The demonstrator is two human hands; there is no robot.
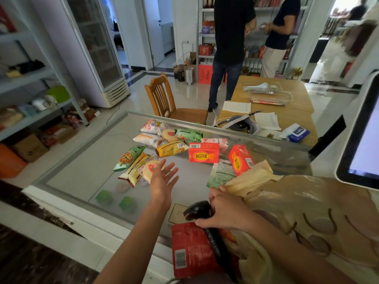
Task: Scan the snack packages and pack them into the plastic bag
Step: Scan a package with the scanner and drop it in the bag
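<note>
Shop interior with shelving along the left and back walls, a wooden chair (164, 99) and a wooden table (287, 107) at upper centre, and two people standing at the top of the frame. A glass-topped counter (82, 160) fills the middle. A large beige plastic bag (297, 201) lies crumpled at the lower right, its mouth facing the middle of the counter, and the corner of a white-framed screen (361, 140) shows at the right edge.

Both bare arms reach up from the bottom edge. The left hand (164, 181) is stretched forward over the counter at centre, wrist straight. The right hand (225, 212) sits lower, right of centre, just beside the bag's mouth.

About a dozen snack packages (171, 149) lie scattered across the counter's centre, among them two red cartons (203, 155). One more red package (190, 249) lies at bottom centre, barcode up.

The left fingers are straight and spread, holding nothing, their tips over a round cracker packet (150, 170); whether they touch it cannot be told. The right fingers are curled round a black handheld scanner (196, 212), which lies over the red package.
</note>
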